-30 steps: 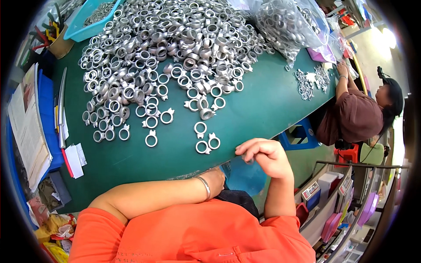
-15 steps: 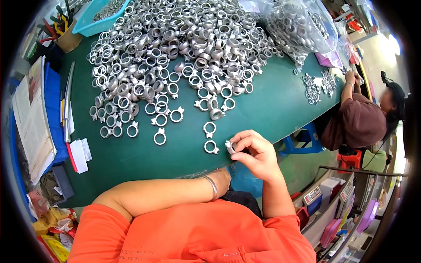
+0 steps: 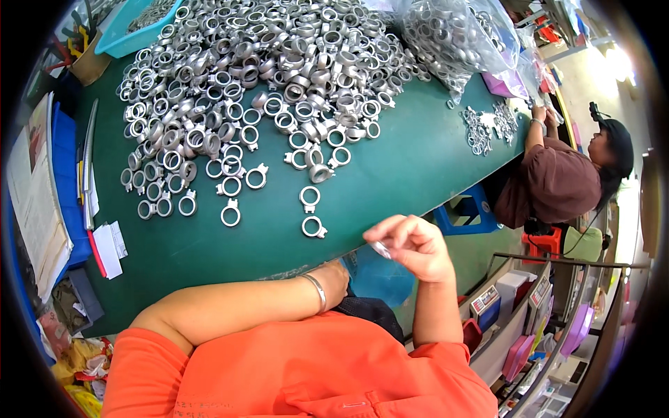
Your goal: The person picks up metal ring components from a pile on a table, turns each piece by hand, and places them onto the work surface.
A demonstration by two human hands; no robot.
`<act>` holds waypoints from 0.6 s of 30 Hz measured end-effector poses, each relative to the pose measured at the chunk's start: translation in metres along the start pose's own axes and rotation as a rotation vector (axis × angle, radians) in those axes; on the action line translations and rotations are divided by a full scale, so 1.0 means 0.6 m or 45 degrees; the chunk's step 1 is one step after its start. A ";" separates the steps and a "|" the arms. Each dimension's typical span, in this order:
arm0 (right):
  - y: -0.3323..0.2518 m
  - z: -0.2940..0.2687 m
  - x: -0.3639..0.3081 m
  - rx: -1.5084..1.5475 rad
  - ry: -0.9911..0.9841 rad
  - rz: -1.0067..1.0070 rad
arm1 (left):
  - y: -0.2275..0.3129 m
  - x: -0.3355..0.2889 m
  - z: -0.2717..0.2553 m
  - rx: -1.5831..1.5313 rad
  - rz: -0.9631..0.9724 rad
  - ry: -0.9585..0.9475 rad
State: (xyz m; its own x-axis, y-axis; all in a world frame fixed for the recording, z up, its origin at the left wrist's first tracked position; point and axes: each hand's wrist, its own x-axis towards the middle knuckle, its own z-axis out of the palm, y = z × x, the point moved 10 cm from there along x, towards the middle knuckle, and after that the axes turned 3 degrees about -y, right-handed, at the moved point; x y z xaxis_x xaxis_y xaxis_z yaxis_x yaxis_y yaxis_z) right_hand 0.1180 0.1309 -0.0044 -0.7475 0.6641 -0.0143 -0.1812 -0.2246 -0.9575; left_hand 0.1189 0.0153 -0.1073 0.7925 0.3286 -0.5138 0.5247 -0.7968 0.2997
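Note:
My right hand (image 3: 412,245) is raised by the table's near edge, thumb and fingers pinched on a small grey metal ring (image 3: 381,249), seen nearly edge-on and partly covered by the fingers. My left forearm lies across in front of me, with a bangle at the wrist. My left hand (image 3: 334,283) rests by the table edge, its fingers hidden from sight. On the green table (image 3: 279,244) two loose rings with small lugs, a lower ring (image 3: 313,226) and an upper ring (image 3: 309,199), lie nearest to the hands. Behind them spreads a big heap of similar rings (image 3: 230,76).
A clear bag of rings (image 3: 453,42) and a blue tray (image 3: 136,38) stand at the back. Blue bins (image 3: 66,181) and papers line the left. Another person (image 3: 557,174) works over small parts (image 3: 481,129) at the right, beside a blue stool (image 3: 468,211).
My right hand has drawn back from the table toward the right, turning the ring nearly edge-on. The whole view has shifted slightly. My left arm stays in the same pose.

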 end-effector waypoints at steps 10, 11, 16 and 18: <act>-0.024 0.112 0.072 -1.289 -0.046 -0.299 | -0.017 0.026 0.020 -0.087 -0.151 -0.025; -0.016 0.123 0.080 -1.456 -0.067 -0.287 | -0.028 0.018 0.001 -0.307 -0.184 0.110; 0.011 0.073 0.078 -0.852 0.022 -0.051 | 0.000 0.025 0.024 0.085 -0.048 -0.135; 0.050 0.042 0.065 -0.004 0.199 0.208 | -0.024 0.012 0.000 -0.123 -0.244 0.127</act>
State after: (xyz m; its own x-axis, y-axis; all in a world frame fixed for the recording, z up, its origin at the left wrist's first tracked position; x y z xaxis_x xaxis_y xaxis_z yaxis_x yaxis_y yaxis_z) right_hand 0.0672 0.1323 -0.0264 -0.6587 0.7216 -0.2132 -0.0641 -0.3361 -0.9396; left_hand 0.1168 0.0293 -0.1152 0.6997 0.5217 -0.4881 0.6921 -0.6645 0.2820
